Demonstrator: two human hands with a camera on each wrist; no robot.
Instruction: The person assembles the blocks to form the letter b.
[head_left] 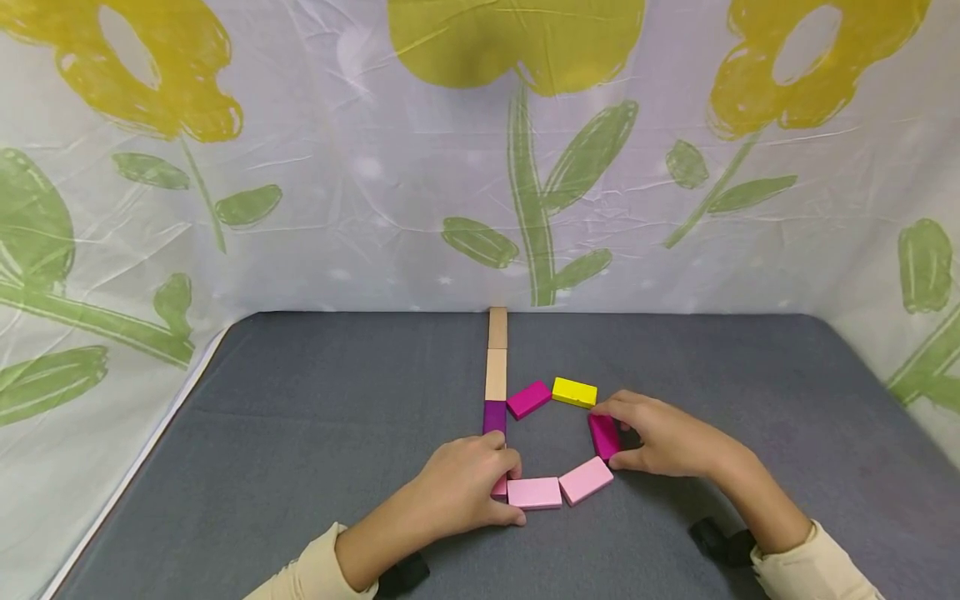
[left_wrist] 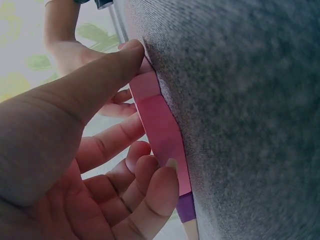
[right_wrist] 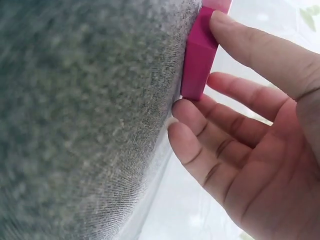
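Observation:
Flat rectangular blocks lie end to end on the dark grey table, in a straight column with a rounded loop off its right side. My left hand (head_left: pixel 468 483) is at the column's near end, its curled fingers and thumb around a pink block (left_wrist: pixel 162 135) that it partly hides. Beside it are a light pink block (head_left: pixel 534 493) and a second light pink block (head_left: pixel 587 481). On the loop's right side, my right hand (head_left: pixel 660 433) grips a magenta block (head_left: pixel 603 436) between thumb and fingers. A yellow block (head_left: pixel 574 392) and another magenta block (head_left: pixel 529 400) form the far side.
Up the column run a purple block (head_left: pixel 494 415) and two plain wooden blocks (head_left: pixel 496 375), reaching the table's back edge. Behind stands a pale cloth (head_left: pixel 337 208) printed with yellow flowers. Grey table (head_left: pixel 300 433) extends to both sides.

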